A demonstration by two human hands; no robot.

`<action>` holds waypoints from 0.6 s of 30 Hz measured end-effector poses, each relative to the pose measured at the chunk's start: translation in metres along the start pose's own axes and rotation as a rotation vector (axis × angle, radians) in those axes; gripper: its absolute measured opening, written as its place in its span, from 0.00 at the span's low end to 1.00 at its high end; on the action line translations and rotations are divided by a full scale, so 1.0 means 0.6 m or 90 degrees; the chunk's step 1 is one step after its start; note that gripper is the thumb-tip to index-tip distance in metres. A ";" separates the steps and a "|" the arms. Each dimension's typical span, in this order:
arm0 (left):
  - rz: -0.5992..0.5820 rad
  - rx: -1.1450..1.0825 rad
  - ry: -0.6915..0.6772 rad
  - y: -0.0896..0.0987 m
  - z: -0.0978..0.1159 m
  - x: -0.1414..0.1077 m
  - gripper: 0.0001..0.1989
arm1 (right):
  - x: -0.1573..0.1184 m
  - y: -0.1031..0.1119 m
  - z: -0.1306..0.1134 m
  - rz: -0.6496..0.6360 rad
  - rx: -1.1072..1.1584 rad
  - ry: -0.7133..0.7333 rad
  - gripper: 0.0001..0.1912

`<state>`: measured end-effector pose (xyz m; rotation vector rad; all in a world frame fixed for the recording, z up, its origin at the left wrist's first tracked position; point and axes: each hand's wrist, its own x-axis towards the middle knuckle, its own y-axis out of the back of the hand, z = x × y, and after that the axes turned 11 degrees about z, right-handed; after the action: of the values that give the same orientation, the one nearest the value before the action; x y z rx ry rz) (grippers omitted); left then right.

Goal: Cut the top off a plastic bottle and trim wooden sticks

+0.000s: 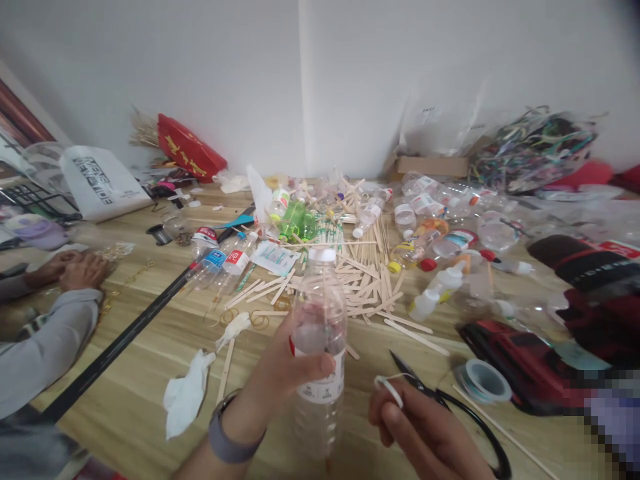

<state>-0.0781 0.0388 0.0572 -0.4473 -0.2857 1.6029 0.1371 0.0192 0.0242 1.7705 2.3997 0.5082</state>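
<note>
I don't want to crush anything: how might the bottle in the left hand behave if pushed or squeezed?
The bottle is probably light for its size, as no liquid clearly shows inside. Its clear, thin-looking walls may dent. Tall and narrow, it would likely tip easily.

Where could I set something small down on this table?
Bare table shows between the black strip and the crumpled white tissue; a smaller patch lies between the bottle in the left hand and the scissors. Beyond the bottle, wooden sticks and plastic bottles crowd together.
</note>
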 end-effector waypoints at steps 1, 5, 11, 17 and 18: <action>0.011 -0.004 -0.004 -0.002 0.001 -0.001 0.31 | 0.001 -0.007 0.001 -0.005 -0.010 0.000 0.22; 0.053 -0.036 -0.020 -0.010 0.005 -0.001 0.33 | -0.012 -0.042 0.012 -0.084 0.002 -0.022 0.21; 0.040 -0.059 -0.033 -0.019 0.005 0.000 0.30 | -0.017 -0.060 0.010 -0.195 0.069 -0.103 0.20; 0.036 -0.060 -0.034 -0.015 0.002 -0.002 0.28 | 0.000 -0.055 -0.009 -0.215 0.093 -0.074 0.14; 0.031 -0.054 -0.037 -0.016 0.002 -0.002 0.27 | 0.000 -0.056 -0.009 -0.214 0.091 -0.086 0.12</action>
<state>-0.0703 0.0386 0.0627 -0.4768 -0.3905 1.6577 0.1054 0.0094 0.0182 1.3523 2.6136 0.1755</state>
